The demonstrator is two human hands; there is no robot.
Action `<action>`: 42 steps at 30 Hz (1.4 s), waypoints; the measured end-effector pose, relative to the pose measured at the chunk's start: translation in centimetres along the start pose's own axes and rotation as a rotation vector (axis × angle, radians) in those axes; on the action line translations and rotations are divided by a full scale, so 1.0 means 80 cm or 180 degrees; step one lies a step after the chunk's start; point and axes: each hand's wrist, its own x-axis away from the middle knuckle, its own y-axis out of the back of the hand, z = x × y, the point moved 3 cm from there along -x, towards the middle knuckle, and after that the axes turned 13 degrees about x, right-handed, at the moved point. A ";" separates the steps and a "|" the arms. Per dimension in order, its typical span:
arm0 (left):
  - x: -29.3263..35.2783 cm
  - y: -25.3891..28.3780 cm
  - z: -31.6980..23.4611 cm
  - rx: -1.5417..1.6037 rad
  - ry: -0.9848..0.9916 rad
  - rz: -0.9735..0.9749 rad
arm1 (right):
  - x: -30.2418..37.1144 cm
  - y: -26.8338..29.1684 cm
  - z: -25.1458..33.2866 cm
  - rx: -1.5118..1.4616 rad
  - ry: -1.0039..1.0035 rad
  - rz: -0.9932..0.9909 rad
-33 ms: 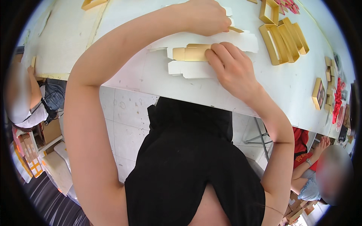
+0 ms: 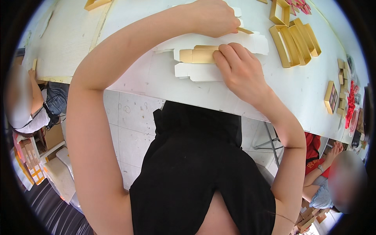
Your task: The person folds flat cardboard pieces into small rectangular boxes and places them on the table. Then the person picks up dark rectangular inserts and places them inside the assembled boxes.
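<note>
Near the front of the white table lies an unfolded white cardboard blank (image 2: 199,73) with cut flaps. Along it runs a gold cardboard strip (image 2: 197,56), its sides partly folded up. My right hand (image 2: 242,72) is closed on the strip's right end, thumb and fingers bent together over the edge. Farther off, my left hand (image 2: 215,17) is curled like a fist over more white cardboard, and its fingertips are hidden. Beside its knuckles a narrow gold piece (image 2: 245,30) sticks out; I cannot see how the hand touches it.
Several gold box frames (image 2: 288,47) stand together at the far right. Beyond them lie pink-red pieces (image 2: 299,6). A small box with dark compartments (image 2: 333,98) sits near the right edge, by red items (image 2: 351,100). Other people are at both sides.
</note>
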 end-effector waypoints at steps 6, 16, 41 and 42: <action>0.009 -0.001 0.001 0.0310 0.0056 -0.0390 | -0.020 -0.012 -0.020 -0.0501 -0.0525 0.0060; 0.111 0.076 -0.030 0.0028 0.0889 -0.1265 | -0.024 -0.028 -0.021 -0.0504 -0.0648 0.0007; 0.186 -0.016 -0.105 0.0624 -0.1102 -0.1335 | 0.040 0.032 -0.027 -0.1735 0.0023 0.0431; 0.189 -0.015 -0.104 0.0757 -0.1024 -0.1424 | 0.037 0.032 -0.028 -0.1876 0.0020 0.0444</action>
